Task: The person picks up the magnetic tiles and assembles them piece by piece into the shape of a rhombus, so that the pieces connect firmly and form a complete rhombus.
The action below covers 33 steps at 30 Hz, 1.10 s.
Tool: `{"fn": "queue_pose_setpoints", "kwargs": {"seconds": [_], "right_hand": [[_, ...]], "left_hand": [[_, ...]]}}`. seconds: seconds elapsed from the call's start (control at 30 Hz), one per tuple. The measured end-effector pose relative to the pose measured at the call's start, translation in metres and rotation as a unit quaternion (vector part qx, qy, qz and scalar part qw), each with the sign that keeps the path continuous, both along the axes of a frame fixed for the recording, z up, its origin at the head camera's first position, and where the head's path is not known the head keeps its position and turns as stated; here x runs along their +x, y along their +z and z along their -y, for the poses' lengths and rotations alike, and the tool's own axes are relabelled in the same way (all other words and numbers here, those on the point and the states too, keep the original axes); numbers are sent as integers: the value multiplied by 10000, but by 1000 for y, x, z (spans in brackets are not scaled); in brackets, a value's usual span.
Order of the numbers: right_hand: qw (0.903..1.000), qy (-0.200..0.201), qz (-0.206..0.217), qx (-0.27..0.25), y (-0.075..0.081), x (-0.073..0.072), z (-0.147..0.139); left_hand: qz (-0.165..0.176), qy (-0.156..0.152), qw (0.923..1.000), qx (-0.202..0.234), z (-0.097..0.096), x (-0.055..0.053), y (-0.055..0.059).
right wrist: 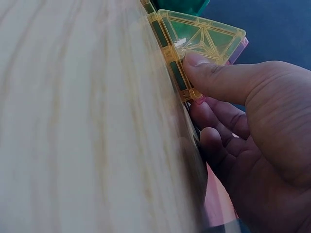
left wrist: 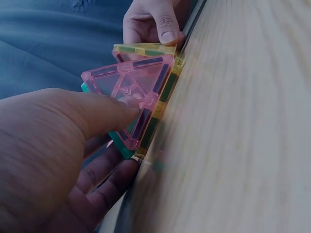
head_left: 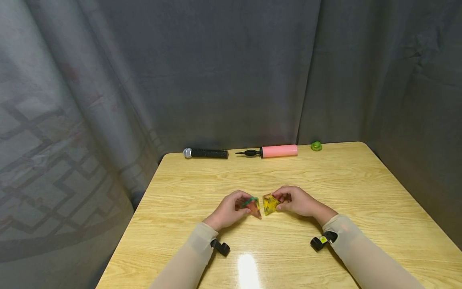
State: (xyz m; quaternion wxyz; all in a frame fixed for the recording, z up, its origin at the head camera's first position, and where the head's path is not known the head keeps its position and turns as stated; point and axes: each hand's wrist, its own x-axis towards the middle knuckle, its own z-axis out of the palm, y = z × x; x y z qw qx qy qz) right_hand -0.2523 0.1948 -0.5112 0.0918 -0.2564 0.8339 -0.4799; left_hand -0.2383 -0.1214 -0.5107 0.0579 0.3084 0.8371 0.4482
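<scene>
In the head view my left hand (head_left: 229, 208) pinches a small pyramid of see-through magnetic tiles low over the table. Its pink triangle tile (left wrist: 121, 80) lies under the thumb in the left wrist view, with a yellow tile (left wrist: 154, 116) along its lower edge and a green tile (left wrist: 122, 145) behind. My right hand (head_left: 296, 200) pinches a second group of triangle tiles, a yellow triangle tile (right wrist: 206, 36) with a pink tile (right wrist: 239, 51) behind it. From the head view, the two groups stand close together with a narrow gap. Some of their faces are hidden by my fingers.
Along the far edge of the wooden table (head_left: 202, 180) lie a black microphone (head_left: 209, 153), a pink hand pump (head_left: 278, 151) with a black nozzle, and a small green object (head_left: 316, 146). Grey curtains (head_left: 223, 72) hang behind and on both sides.
</scene>
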Motion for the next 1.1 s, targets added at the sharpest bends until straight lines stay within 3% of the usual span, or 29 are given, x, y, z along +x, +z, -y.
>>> {"fn": "queue_pose_setpoints", "kwargs": {"seconds": [0.5, 1.1], "right_hand": [[9999, -13, -146, 54, 0, 1, 1], [9999, -113, -2, 73, 1, 0, 1]], "left_hand": [[23, 73, 10000, 1, -8, 4, -1], [89, 91, 9999, 97, -10, 6, -3]]}}
